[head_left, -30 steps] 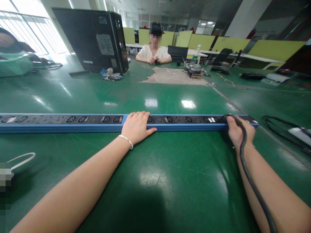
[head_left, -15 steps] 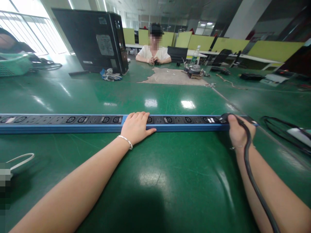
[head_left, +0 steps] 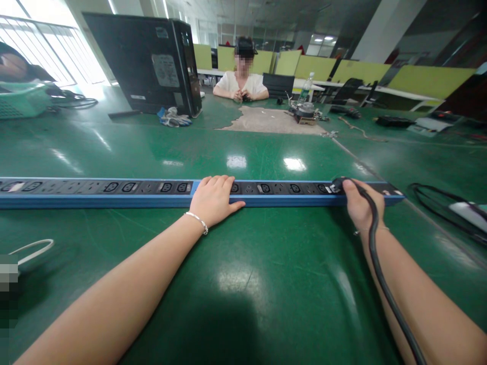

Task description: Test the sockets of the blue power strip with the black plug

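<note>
A long blue power strip (head_left: 266, 201) with a row of black sockets lies across the green surface. My left hand (head_left: 213, 198) is draped over its middle, fingers over the top and thumb along the front side, holding it. My right hand (head_left: 363, 203) grips a black power plug (head_left: 338, 185) above the sockets near the strip's right end, its front pointing left. From the plug a thick black cable (head_left: 376, 248) runs back over my right forearm. Whether the plug touches the strip I cannot tell.
A black computer case (head_left: 140, 66) stands at the back left beside a pair of gloves (head_left: 174, 117). Another person (head_left: 241, 83) sits across the surface. A green basket (head_left: 25, 101) is at far left; a coiled black cable (head_left: 429, 203) lies right of the strip.
My right hand has moved left along the strip with the plug, uncovering more of the strip's right end. My left hand has stayed in place.
</note>
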A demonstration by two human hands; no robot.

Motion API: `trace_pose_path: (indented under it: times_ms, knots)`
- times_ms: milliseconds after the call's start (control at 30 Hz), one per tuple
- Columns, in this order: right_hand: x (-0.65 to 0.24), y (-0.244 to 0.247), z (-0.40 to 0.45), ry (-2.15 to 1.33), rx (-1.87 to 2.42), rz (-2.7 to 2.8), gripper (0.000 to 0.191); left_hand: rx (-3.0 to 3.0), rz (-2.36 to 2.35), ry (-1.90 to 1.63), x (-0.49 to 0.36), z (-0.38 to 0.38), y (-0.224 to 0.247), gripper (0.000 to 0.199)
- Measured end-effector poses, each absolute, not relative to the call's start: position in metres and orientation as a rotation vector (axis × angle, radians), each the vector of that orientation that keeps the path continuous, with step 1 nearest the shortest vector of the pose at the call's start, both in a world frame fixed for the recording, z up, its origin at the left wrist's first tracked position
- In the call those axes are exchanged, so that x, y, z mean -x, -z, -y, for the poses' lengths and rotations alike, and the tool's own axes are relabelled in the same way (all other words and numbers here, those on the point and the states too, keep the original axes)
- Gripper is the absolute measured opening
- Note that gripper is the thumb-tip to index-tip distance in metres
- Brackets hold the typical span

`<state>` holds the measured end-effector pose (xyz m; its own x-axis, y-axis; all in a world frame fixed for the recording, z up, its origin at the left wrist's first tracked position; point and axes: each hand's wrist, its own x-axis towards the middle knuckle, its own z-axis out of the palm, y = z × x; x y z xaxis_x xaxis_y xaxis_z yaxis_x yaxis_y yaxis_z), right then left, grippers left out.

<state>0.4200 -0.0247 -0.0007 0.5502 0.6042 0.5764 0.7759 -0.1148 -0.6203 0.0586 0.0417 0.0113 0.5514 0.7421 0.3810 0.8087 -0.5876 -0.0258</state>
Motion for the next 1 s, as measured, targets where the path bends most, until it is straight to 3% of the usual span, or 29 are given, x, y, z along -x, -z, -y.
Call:
trace_pose_path:
  times_ms: [1000]
  knots:
    - [-0.351,-0.016,0.012,0.329,1.964,1.390,0.041,2.576,1.314,0.503,-0.059,-0.041,-0.011,0.064]
